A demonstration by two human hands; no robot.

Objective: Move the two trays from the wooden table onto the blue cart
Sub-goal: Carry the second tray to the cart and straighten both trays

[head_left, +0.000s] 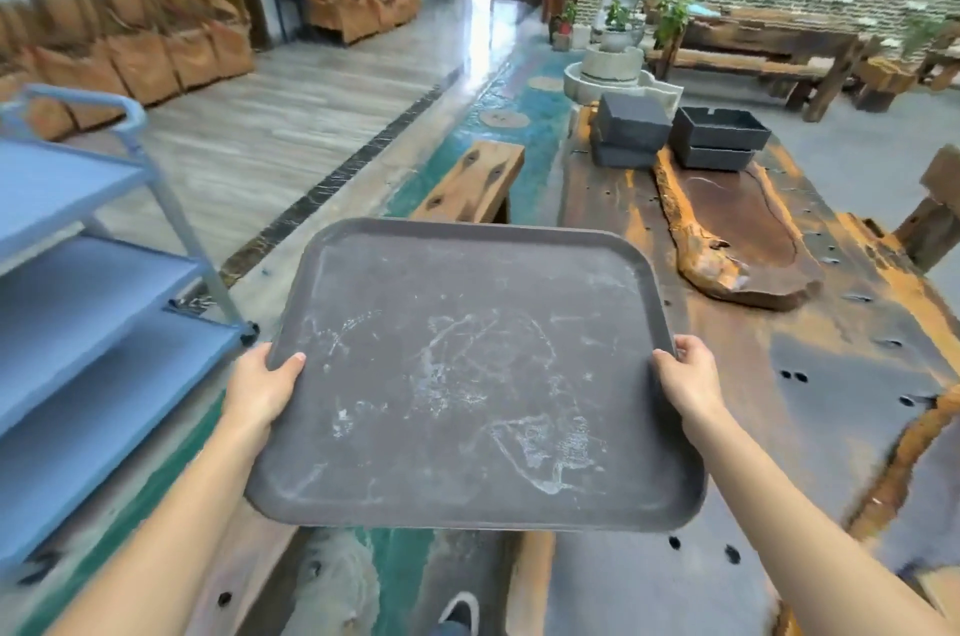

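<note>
A large dark grey tray point(467, 375) with white scratches is held level in the air in front of me, over the gap between the wooden table point(841, 365) and the blue cart point(78, 282). My left hand point(265, 383) grips its left rim, thumb on top. My right hand point(688, 378) grips its right rim the same way. The cart stands at the left with three blue shelves, all bare. I see only this one tray.
On the table lie a carved wooden slab point(737, 240) and two stacks of dark square boxes point(675, 131) at the far end. A wooden bench point(472, 183) stands left of the table. My shoe point(460, 612) shows on the floor below.
</note>
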